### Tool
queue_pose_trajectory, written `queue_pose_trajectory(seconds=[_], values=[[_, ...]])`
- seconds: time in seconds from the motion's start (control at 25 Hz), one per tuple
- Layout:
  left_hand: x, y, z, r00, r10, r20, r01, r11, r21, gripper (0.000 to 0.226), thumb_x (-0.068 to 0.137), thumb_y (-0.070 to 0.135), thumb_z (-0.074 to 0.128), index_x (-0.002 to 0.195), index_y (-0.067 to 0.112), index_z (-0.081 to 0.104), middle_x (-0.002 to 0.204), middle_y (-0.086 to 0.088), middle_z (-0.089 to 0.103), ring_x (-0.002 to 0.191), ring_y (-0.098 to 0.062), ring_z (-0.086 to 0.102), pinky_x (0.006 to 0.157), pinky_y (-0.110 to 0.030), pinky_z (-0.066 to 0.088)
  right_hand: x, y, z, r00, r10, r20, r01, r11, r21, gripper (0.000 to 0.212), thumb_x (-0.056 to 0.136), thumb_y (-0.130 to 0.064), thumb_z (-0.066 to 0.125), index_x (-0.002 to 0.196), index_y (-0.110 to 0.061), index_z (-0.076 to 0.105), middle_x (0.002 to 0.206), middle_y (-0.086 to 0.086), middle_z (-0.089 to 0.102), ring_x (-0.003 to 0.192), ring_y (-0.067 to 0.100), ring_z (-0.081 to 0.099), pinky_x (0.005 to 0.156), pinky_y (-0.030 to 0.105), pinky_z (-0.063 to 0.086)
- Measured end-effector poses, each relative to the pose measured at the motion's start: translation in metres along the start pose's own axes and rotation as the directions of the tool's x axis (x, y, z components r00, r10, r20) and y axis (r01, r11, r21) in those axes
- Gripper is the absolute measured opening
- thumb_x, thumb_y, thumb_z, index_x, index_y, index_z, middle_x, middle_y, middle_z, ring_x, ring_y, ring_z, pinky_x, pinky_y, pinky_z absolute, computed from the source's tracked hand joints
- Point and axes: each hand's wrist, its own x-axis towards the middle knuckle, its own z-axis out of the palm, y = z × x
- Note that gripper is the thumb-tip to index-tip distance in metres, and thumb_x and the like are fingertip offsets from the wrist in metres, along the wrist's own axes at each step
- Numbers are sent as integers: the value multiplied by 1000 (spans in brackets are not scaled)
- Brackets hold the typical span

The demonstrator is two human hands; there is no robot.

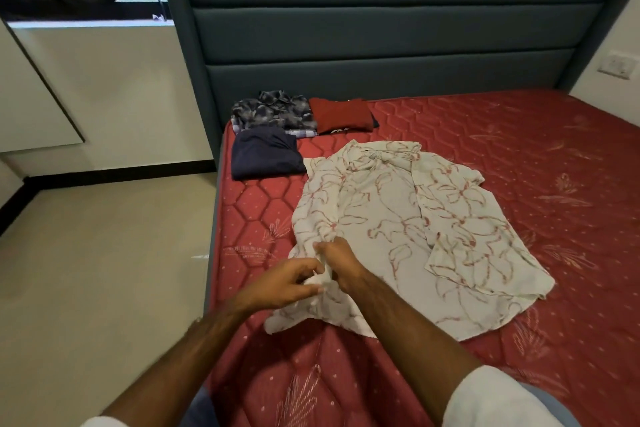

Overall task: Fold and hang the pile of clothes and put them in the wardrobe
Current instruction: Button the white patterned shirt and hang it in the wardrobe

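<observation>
Both your left hand (287, 282) and right hand (337, 262) pinch the floral shirt (398, 229) near its front edge, apparently to close it flat for folding.

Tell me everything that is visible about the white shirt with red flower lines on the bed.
The white shirt is of thin, light cloth with red outlined flowers. It lies spread, collar toward the headboard, on the red mattress, its front open and one panel folded back, with wrinkles. Its near left edge is bunched where the left hand and the right hand both pinch it. Its far left corner lies close to the folded navy garment; whether they touch, I cannot tell.
</observation>
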Motion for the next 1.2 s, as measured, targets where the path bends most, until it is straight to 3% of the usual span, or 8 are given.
queue_pose_trajectory(seconds=[0.36,0.48,0.56,0.64,0.76,0.88,1.04,1.2], values=[[111,95,92,977,43,211,46,916,-398,33,98,21,66,130,24,59,80,21,59,77,-3,55,74,-26,45,4,-5,-191,920,-253,-301,278,959,44,33,101,-9,51,132,-15,61,125,-1,68,111,18,64,98,37,52],[114,81,107,979,37,200,6,978,-210,21,100,34,60,120,29,67,81,16,60,74,-4,58,73,-25,46,-7,35,-230,924,-103,-368,112,994,1,25,98,-8,55,122,-12,62,117,4,68,104,18,64,86,34,53],[104,46,111,999,-2,-55,3,1000,27,26,97,35,55,115,23,70,96,12,61,87,-3,59,82,-32,49,-18,58,-237,941,79,-328,-91,996,-22,17,95,-2,61,111,-7,58,107,7,63,95,21,59,78,33,51],[88,5,108,945,-177,-274,247,937,247,36,89,38,55,121,24,64,116,2,56,107,-17,55,94,-41,45,-22,73,-240,961,106,-255,-142,982,-125,20,90,11,60,96,-8,57,97,5,60,81,17,59,65,29,49],[67,-30,103,859,-439,-262,501,827,257,59,86,44,67,137,24,46,131,-4,46,124,-29,45,103,-46,40,-17,85,-249,944,-22,-329,-57,972,-228,33,86,14,60,112,-4,57,108,10,64,89,21,62,69,29,48],[52,-30,113,946,-227,-233,289,915,283,65,84,45,74,139,24,45,127,-1,47,118,-22,49,94,-41,46,-13,92,-266,907,-73,-415,-18,977,-211,49,85,11,57,131,-7,51,123,15,61,85,23,62,63,28,48],[43,-7,128,989,137,-52,-44,618,785,41,84,53,66,118,34,54,113,8,54,91,-15,54,70,-33,37,-19,97,-293,966,-71,-248,-62,868,-492,59,81,14,56,134,-10,48,123,4,53,107,20,54,59,19,44],[48,-10,123,997,63,-32,-5,523,852,35,77,28,79,104,25,57,98,1,59,73,-23,60,61,-36,36,-22,108,-309,948,-229,-219,17,727,-687,52,82,9,64,131,-7,52,128,11,55,107,19,55,64,12,38]])
